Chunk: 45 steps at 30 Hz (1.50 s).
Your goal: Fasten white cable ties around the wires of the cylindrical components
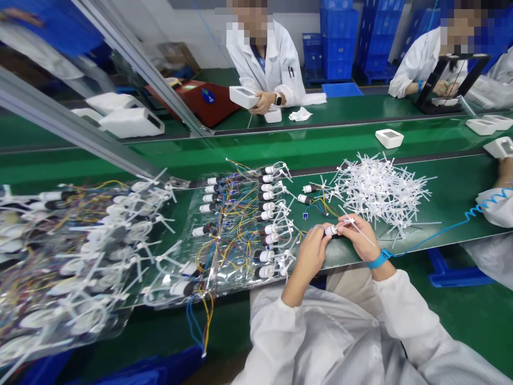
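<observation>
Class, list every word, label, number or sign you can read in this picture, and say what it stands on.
None can be read.
Round blue sticker on the red case: too blurred.
White devices on the belt: no legible marks.
Small motor held in both hands: no visible print.

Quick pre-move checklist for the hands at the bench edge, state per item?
1. Left hand has the small motor in its grip: ok, fingers closed around it.
2. Right hand has a white tube fitting at the motor's end: ok, pinched between fingertips.
3. Fitting fully seated on the motor: cannot tell, fingers hide the joint.
4. Stock of fittings nearby: ok, a loose pile of white fittings lies just beyond the hands.
5. Loose motors waiting: ok, two loose motors with wires lie beside the pile.
6. Blue wrist strap on the right wrist: ok, its coiled cord runs off to the right.
</observation>
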Tool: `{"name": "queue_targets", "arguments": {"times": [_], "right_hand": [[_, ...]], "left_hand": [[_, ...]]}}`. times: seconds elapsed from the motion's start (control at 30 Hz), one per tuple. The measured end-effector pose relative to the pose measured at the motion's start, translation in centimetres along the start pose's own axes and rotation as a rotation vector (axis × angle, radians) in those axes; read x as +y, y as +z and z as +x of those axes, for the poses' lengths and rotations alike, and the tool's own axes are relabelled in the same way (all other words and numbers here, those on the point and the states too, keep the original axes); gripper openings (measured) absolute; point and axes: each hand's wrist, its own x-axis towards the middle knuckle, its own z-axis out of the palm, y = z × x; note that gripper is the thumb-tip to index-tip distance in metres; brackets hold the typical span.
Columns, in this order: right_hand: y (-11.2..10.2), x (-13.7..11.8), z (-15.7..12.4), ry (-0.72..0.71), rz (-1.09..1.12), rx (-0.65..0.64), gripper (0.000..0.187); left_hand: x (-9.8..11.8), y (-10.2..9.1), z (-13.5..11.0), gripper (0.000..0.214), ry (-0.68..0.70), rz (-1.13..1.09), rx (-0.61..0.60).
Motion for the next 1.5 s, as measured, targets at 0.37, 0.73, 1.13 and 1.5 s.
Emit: {"name": "queue_targets", "arguments": {"times": [0.37, 0.73, 1.13, 1.5], "right_hand": [[-0.4, 0.8, 0.3, -0.034, -0.104, 0.045, 0.033], [-0.4, 0.6, 0.3, -0.037, -0.167, 0.058, 0.029], [-0.5, 0.1, 0.4, -0.002, -0.219, 0.082, 0.047], [-0.1, -0.8, 0.1, 0.019, -0.227, 0.098, 0.045]], "left_hand": [[-0.5, 0.2, 0.0, 0.024, 0.026, 0.014, 0.024], [-0.8, 0.7, 0.0, 0.023, 0.101, 0.052, 0.057], [-0.7, 0.9, 0.2, 0.022, 0.093, 0.115, 0.048], [-0.3, 0.9, 0.2, 0.026, 0.078, 0.139, 0.024]]}}
